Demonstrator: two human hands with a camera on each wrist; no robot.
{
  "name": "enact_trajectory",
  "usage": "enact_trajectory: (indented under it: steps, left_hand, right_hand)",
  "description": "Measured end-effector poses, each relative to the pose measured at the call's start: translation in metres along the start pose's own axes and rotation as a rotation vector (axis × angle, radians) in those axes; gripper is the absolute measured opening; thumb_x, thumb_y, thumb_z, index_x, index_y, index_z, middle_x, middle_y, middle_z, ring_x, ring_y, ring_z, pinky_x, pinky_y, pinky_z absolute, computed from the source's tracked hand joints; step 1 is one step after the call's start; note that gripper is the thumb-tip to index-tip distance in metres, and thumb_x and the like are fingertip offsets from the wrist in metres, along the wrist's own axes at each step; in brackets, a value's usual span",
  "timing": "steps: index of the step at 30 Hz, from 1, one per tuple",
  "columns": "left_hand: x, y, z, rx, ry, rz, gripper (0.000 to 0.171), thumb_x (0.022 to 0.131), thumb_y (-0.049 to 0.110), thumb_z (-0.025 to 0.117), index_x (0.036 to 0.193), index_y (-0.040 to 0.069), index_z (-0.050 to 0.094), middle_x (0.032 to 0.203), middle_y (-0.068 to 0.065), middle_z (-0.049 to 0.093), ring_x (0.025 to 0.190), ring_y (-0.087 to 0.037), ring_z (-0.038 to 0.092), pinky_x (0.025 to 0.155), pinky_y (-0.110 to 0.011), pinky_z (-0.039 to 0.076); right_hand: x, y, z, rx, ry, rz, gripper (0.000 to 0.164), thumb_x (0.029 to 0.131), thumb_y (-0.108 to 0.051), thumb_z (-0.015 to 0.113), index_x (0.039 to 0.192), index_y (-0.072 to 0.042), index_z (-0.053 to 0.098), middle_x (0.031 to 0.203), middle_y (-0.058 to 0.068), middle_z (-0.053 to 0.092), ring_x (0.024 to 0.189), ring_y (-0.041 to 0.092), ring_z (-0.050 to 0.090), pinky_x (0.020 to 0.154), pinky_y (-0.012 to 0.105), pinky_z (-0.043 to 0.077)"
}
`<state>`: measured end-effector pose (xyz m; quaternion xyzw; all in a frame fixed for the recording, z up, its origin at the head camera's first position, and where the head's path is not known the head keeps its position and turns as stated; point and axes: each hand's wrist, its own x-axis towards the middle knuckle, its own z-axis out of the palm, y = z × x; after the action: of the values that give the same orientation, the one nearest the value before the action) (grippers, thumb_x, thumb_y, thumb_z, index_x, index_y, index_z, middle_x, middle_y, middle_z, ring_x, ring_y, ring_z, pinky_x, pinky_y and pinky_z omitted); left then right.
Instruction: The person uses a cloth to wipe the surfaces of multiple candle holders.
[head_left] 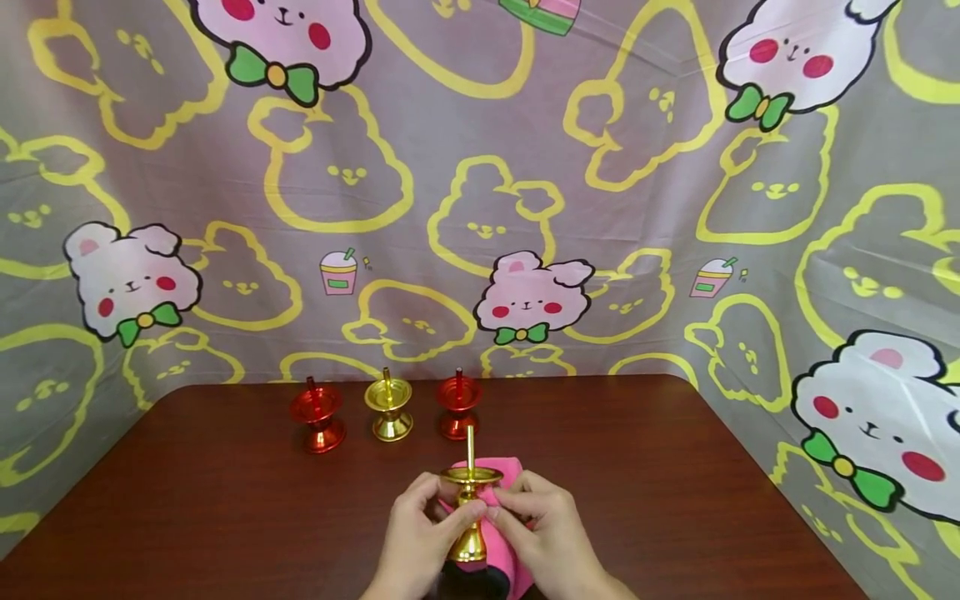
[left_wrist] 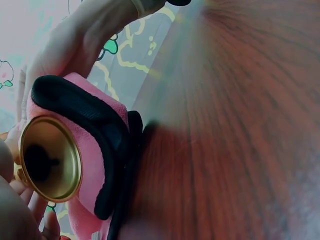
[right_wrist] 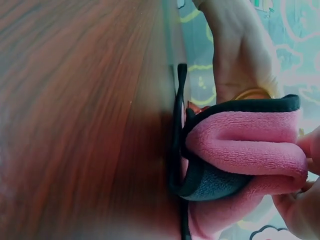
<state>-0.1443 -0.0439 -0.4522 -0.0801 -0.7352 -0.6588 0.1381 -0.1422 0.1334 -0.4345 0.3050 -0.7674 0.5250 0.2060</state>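
A shiny gold candle holder [head_left: 470, 546] with a thin upright spike stands between both hands in the head view. My left hand [head_left: 412, 533] grips its stem from the left, thumb across the front. From the right, my right hand [head_left: 553, 529] pinches a bunched pink cloth [head_left: 512, 477] against the stem. The holder's round hollow base [left_wrist: 64, 162] faces the left wrist camera, with the cloth's black-edged folds [left_wrist: 92, 162] beside it. In the right wrist view the thick pink folds [right_wrist: 255, 152] hide most of the holder.
Toward the back of the brown wooden table [head_left: 225, 500] stand a red candle holder [head_left: 324, 435], a gold one [head_left: 392, 427] and another red one [head_left: 458, 424] in a row. A patterned curtain [head_left: 420, 250] hangs behind the table and along its sides.
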Motion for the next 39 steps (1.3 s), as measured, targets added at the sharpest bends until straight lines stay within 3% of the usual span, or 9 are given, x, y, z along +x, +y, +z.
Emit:
enact_trajectory:
  steps: [4, 8, 14, 19, 24, 27, 30, 36, 39]
  left_hand:
    - [0.000, -0.001, 0.002, 0.032, 0.024, 0.010, 0.024, 0.077, 0.015, 0.088, 0.078, 0.009, 0.064, 0.082, -0.001, 0.054, 0.064, -0.008, 0.052, 0.054, -0.022, 0.045]
    - [0.000, -0.001, 0.002, 0.033, 0.021, 0.002, 0.024, 0.077, 0.016, 0.088, 0.080, 0.010, 0.065, 0.082, -0.001, 0.054, 0.065, -0.008, 0.051, 0.055, -0.022, 0.045]
    - [0.001, -0.002, -0.005, 0.021, -0.056, -0.040, 0.020, 0.083, 0.017, 0.084, 0.095, 0.008, 0.070, 0.089, -0.002, 0.058, 0.073, -0.010, 0.053, 0.062, -0.023, 0.046]
    - [0.002, 0.002, -0.011, -0.079, -0.171, -0.120, 0.032, 0.086, 0.014, 0.081, 0.111, 0.003, 0.066, 0.102, -0.009, 0.064, 0.083, -0.016, 0.062, 0.069, -0.027, 0.052]
    - [0.001, 0.005, -0.017, -0.162, -0.250, -0.182, 0.038, 0.091, 0.016, 0.076, 0.121, -0.003, 0.062, 0.109, -0.015, 0.066, 0.085, -0.016, 0.067, 0.071, -0.027, 0.055]
    - [0.001, 0.006, -0.019, -0.179, -0.273, -0.183, 0.039, 0.093, 0.016, 0.073, 0.125, -0.004, 0.062, 0.112, -0.016, 0.066, 0.090, -0.017, 0.068, 0.074, -0.027, 0.056]
    - [0.002, 0.007, -0.019, -0.194, -0.273, -0.192, 0.040, 0.092, 0.016, 0.075, 0.125, -0.004, 0.062, 0.112, -0.016, 0.066, 0.091, -0.018, 0.068, 0.075, -0.028, 0.056]
    - [0.001, 0.005, -0.013, -0.238, -0.253, -0.221, 0.042, 0.090, 0.013, 0.077, 0.122, -0.008, 0.059, 0.109, -0.013, 0.066, 0.088, -0.017, 0.069, 0.073, -0.029, 0.057]
    - [0.000, 0.004, -0.013, -0.268, -0.242, -0.217, 0.041, 0.093, 0.011, 0.072, 0.123, -0.012, 0.056, 0.109, -0.013, 0.066, 0.087, -0.016, 0.070, 0.073, -0.030, 0.057]
  right_hand:
    - [0.000, -0.001, 0.002, -0.067, 0.000, -0.039, 0.016, 0.087, -0.008, 0.078, 0.102, -0.004, 0.079, 0.076, -0.011, 0.053, 0.066, 0.000, 0.047, 0.048, 0.020, 0.045]
    - [0.000, 0.000, 0.002, -0.047, -0.003, 0.000, 0.016, 0.087, -0.007, 0.078, 0.103, -0.003, 0.079, 0.078, -0.010, 0.056, 0.069, 0.001, 0.050, 0.050, 0.023, 0.048]
    - [0.000, 0.001, -0.003, 0.085, -0.018, 0.248, 0.014, 0.089, -0.008, 0.076, 0.102, -0.006, 0.079, 0.086, -0.001, 0.065, 0.072, 0.006, 0.057, 0.058, 0.024, 0.052]
    - [0.000, 0.001, -0.007, 0.127, -0.035, 0.391, 0.016, 0.090, -0.010, 0.076, 0.105, -0.008, 0.079, 0.091, 0.003, 0.067, 0.075, 0.010, 0.058, 0.062, 0.024, 0.053]
    - [-0.001, 0.004, -0.011, 0.128, -0.026, 0.403, 0.017, 0.091, -0.011, 0.075, 0.107, -0.008, 0.078, 0.091, 0.003, 0.068, 0.076, 0.013, 0.060, 0.065, 0.025, 0.053]
    - [0.000, 0.007, -0.012, 0.159, 0.010, 0.413, 0.018, 0.090, -0.008, 0.075, 0.108, -0.004, 0.077, 0.091, 0.005, 0.069, 0.078, 0.015, 0.062, 0.069, 0.025, 0.054]
    - [0.000, 0.008, -0.012, 0.177, 0.033, 0.416, 0.020, 0.090, -0.007, 0.075, 0.109, -0.002, 0.077, 0.092, 0.006, 0.070, 0.081, 0.015, 0.062, 0.072, 0.024, 0.055]
    - [-0.001, 0.003, -0.011, 0.164, -0.009, 0.433, 0.018, 0.091, -0.012, 0.074, 0.109, -0.008, 0.078, 0.092, 0.005, 0.068, 0.078, 0.015, 0.061, 0.068, 0.025, 0.054]
    - [-0.001, 0.004, -0.012, 0.150, 0.025, 0.424, 0.017, 0.091, -0.009, 0.074, 0.108, -0.006, 0.077, 0.091, 0.005, 0.068, 0.077, 0.015, 0.061, 0.068, 0.025, 0.054]
